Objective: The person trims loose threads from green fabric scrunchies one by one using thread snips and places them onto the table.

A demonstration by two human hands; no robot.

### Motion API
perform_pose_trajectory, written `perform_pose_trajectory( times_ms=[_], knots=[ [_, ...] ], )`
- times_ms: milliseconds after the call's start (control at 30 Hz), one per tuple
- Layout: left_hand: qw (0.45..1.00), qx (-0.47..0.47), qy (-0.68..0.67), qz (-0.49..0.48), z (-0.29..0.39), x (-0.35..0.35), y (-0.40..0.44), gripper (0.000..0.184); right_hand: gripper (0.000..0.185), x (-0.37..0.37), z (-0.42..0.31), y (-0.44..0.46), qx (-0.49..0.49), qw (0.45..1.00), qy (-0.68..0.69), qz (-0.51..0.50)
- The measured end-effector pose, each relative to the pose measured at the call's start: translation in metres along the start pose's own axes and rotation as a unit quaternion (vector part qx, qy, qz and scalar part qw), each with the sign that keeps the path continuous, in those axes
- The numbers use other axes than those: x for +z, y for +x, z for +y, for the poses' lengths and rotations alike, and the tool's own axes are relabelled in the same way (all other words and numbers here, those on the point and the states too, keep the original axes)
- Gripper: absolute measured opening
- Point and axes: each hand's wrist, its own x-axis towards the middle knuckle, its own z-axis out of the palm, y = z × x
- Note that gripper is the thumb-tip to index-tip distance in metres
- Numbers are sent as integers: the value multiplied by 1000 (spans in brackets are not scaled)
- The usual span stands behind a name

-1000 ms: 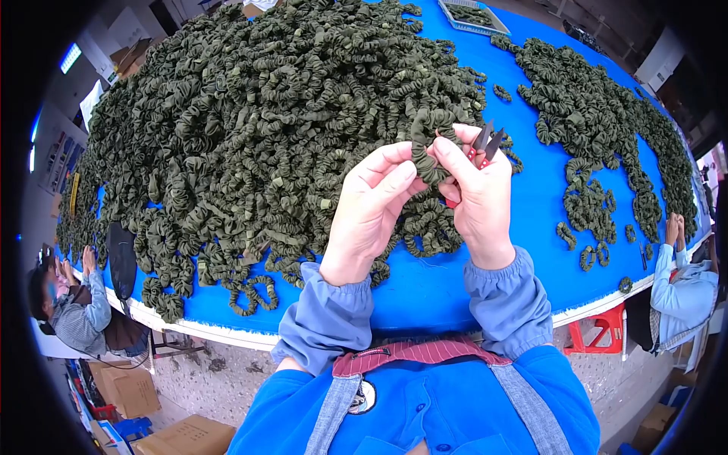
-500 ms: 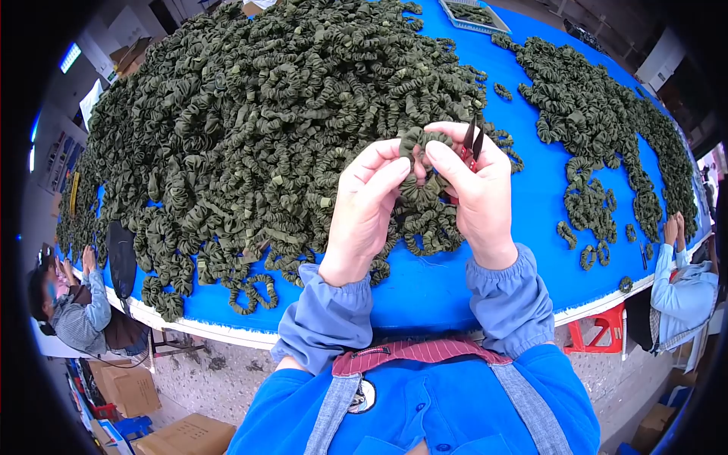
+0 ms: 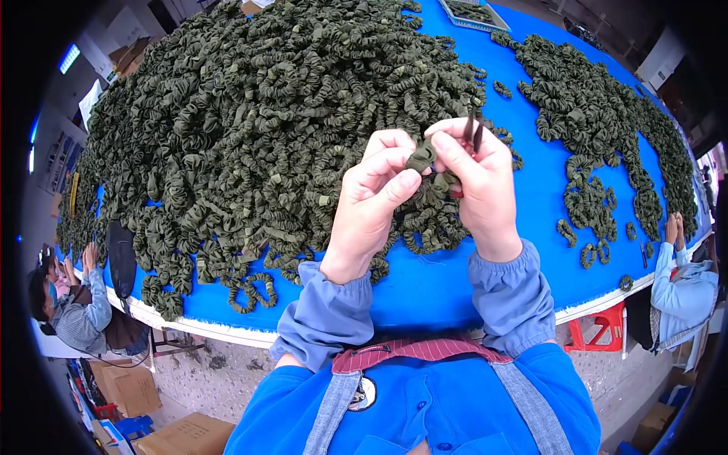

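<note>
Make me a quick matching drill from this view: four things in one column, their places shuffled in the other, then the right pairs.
Things
1. Green scrunchie
2. Small scissors
3. Tray
4. Red stool

Places
A. Past the near edge of the blue table, on the person's right
B. Held between the left hand and the right hand
C. On the far part of the table
D. Tucked in the right hand alone

Pairs: 1-B, 2-D, 3-C, 4-A

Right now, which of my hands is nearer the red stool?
Right. Your right hand is above and to the left of the red stool; your left hand is farther left.
</note>
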Motion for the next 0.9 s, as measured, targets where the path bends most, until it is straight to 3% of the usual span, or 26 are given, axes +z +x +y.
perform_pose_trajectory(
  times_ms=[200, 333, 367, 500, 900],
  knots=[
    [997, -45, -41, 42, 10, 13, -1, 16, 12, 6, 10, -9, 35, 999, 27, -5],
    [995, -44, -43, 74, 14, 14, -1, 17, 17, -7, 13, -11, -34, 977, -211, -13],
    [995, -43, -43, 75, 15, 15, -1, 17, 17, -9, 13, -11, -34, 977, -211, -15],
    [990, -81, -37, 107, 18, 18, -2, 17, 21, -12, 14, -12, -276, 893, -356, -18],
    [992, -83, -44, 86, 19, 17, -3, 17, 28, -13, 9, -6, -369, 839, -398, -39]
  ],
)
